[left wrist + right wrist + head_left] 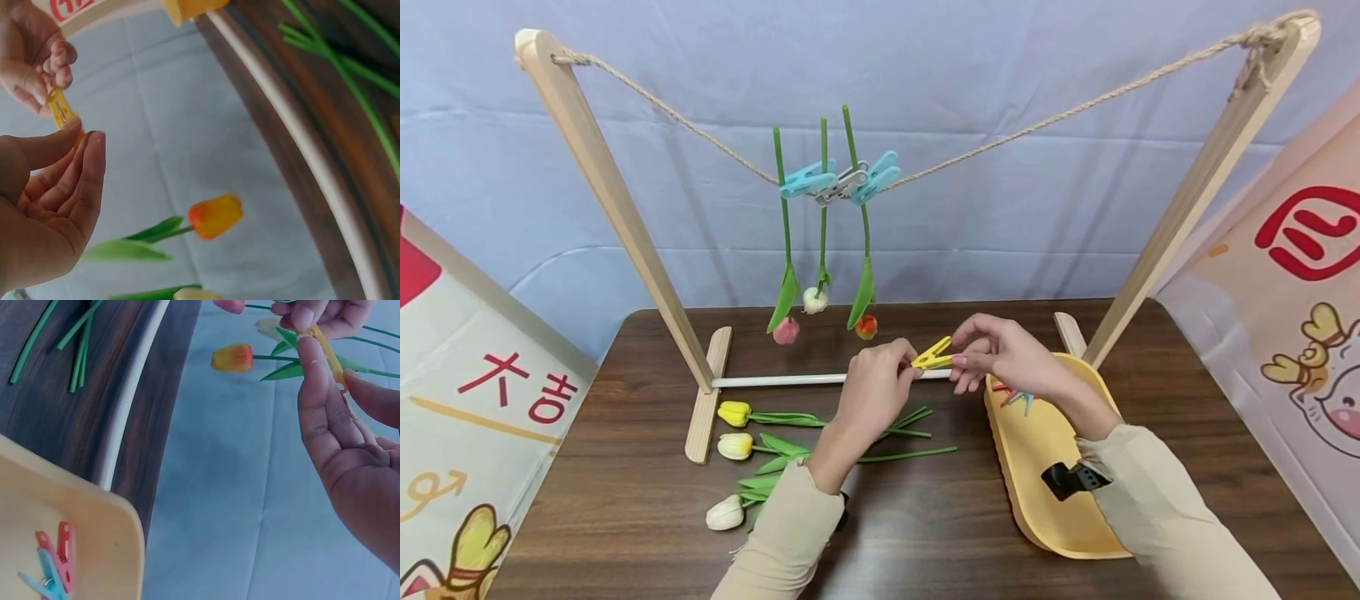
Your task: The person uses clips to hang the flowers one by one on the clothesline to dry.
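Note:
Between both hands, in front of the rope, is a yellow clothespin [933, 355]. My left hand [874, 385] pinches one end of it between thumb and fingertips. At its other end, my right hand [1011, 358] holds it with thumb and fingers, as the right wrist view shows. Left of the hands, a pink tulip [786, 331], a white flower [815, 300] and an orange tulip [866, 326] hang head down from the rope [1060, 115]. Two blue clothespins [807, 179] and a grey clothespin [841, 185] clip their stems there.
Below my left arm lie a yellow tulip [734, 413], a cream tulip [735, 447] and a white tulip [725, 512]. A yellow tray [1060, 500] under my right arm has red and blue clothespins [55, 569]. Wooden posts [617, 217] and a white rod [782, 381] frame the space.

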`<state>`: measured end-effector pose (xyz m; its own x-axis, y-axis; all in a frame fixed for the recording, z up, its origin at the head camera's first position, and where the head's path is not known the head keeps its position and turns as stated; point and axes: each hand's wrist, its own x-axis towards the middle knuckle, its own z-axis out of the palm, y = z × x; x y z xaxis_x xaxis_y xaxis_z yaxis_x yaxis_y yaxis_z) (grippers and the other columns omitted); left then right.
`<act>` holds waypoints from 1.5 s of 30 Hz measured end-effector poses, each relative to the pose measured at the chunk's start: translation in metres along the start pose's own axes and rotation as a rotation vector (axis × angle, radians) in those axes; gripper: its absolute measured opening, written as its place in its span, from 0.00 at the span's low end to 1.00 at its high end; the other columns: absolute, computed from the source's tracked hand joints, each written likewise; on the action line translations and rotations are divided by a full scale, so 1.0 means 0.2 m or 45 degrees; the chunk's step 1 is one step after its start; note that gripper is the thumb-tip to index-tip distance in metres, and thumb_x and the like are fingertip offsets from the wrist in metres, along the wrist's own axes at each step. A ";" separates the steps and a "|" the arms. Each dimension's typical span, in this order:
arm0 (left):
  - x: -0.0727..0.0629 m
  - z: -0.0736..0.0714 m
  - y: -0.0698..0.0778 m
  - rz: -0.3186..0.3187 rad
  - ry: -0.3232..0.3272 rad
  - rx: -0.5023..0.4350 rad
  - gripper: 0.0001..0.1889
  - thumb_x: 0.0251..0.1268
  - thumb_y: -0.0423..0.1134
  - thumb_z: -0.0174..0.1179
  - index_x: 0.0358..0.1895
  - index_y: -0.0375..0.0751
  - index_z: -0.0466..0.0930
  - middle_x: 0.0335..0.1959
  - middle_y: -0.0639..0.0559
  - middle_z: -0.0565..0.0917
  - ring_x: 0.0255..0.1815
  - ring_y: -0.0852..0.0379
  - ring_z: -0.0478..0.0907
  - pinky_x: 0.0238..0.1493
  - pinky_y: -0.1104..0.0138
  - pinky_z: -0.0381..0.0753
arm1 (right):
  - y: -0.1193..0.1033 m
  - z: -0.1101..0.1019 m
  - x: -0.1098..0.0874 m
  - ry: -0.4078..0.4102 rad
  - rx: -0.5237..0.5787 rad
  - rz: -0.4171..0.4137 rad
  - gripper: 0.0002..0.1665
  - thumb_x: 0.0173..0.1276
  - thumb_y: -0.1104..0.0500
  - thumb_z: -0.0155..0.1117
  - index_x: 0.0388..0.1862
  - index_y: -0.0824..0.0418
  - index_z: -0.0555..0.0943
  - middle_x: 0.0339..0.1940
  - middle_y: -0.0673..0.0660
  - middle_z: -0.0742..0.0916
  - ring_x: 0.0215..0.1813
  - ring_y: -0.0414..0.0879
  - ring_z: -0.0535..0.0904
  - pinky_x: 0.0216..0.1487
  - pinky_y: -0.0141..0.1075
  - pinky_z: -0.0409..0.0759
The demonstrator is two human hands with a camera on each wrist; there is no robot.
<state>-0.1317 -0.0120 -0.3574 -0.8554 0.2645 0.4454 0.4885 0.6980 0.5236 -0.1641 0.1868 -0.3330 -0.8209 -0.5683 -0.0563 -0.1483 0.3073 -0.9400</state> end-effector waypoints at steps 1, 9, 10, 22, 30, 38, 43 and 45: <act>0.00 -0.01 0.00 0.006 0.012 0.001 0.05 0.52 0.33 0.66 0.29 0.38 0.79 0.23 0.51 0.82 0.21 0.58 0.77 0.25 0.67 0.75 | -0.01 0.00 0.00 0.009 0.003 -0.018 0.13 0.66 0.73 0.51 0.49 0.76 0.66 0.30 0.69 0.84 0.29 0.57 0.83 0.31 0.43 0.80; 0.02 -0.15 0.02 0.047 0.075 0.001 0.03 0.50 0.30 0.66 0.27 0.38 0.81 0.23 0.51 0.82 0.23 0.57 0.78 0.28 0.65 0.76 | -0.07 0.02 0.01 0.021 0.008 -0.163 0.22 0.63 0.73 0.55 0.57 0.75 0.66 0.30 0.66 0.85 0.30 0.54 0.83 0.34 0.46 0.79; 0.02 -0.16 0.02 0.050 0.079 0.002 0.04 0.50 0.29 0.66 0.27 0.38 0.81 0.23 0.51 0.82 0.23 0.57 0.78 0.28 0.64 0.76 | -0.07 0.02 0.01 0.018 -0.002 -0.177 0.22 0.63 0.73 0.55 0.56 0.75 0.67 0.30 0.65 0.85 0.30 0.54 0.83 0.33 0.46 0.79; 0.01 -0.21 0.02 0.026 0.013 0.004 0.06 0.48 0.28 0.67 0.27 0.39 0.79 0.23 0.52 0.82 0.24 0.58 0.78 0.28 0.65 0.76 | -0.07 0.07 0.01 0.248 -0.326 -0.348 0.17 0.54 0.70 0.66 0.45 0.67 0.79 0.35 0.56 0.81 0.33 0.43 0.77 0.32 0.32 0.76; 0.03 -0.25 0.01 -0.024 -0.058 -0.053 0.07 0.48 0.30 0.68 0.30 0.37 0.80 0.25 0.52 0.83 0.26 0.59 0.79 0.31 0.66 0.76 | -0.05 0.08 0.02 0.404 -0.385 -0.467 0.09 0.52 0.72 0.67 0.34 0.67 0.82 0.33 0.56 0.83 0.30 0.41 0.77 0.29 0.29 0.75; 0.09 -0.28 -0.11 -0.252 -0.381 0.098 0.05 0.51 0.31 0.66 0.32 0.39 0.82 0.27 0.52 0.83 0.30 0.54 0.80 0.35 0.61 0.76 | -0.04 0.01 -0.01 0.548 -0.493 -0.403 0.03 0.52 0.69 0.69 0.26 0.64 0.83 0.29 0.55 0.84 0.25 0.39 0.75 0.25 0.28 0.72; 0.08 -0.15 -0.27 -0.346 -0.693 0.266 0.05 0.46 0.30 0.67 0.24 0.42 0.81 0.25 0.52 0.80 0.28 0.51 0.77 0.31 0.62 0.76 | 0.02 -0.02 -0.03 0.506 -0.501 -0.337 0.02 0.54 0.68 0.68 0.26 0.63 0.83 0.27 0.54 0.83 0.22 0.41 0.72 0.22 0.29 0.69; 0.06 -0.10 -0.33 -0.360 -0.747 0.307 0.06 0.43 0.29 0.67 0.20 0.43 0.80 0.23 0.52 0.80 0.26 0.51 0.76 0.29 0.63 0.75 | 0.04 -0.03 -0.04 0.489 -0.504 -0.319 0.03 0.54 0.69 0.67 0.26 0.63 0.83 0.26 0.53 0.82 0.22 0.40 0.71 0.21 0.30 0.68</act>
<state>-0.1709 -0.0680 -0.3724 -0.9293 0.3190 -0.1862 0.2390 0.9037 0.3554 -0.1621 0.1976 -0.3388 -0.8639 -0.3666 0.3454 -0.4963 0.5022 -0.7081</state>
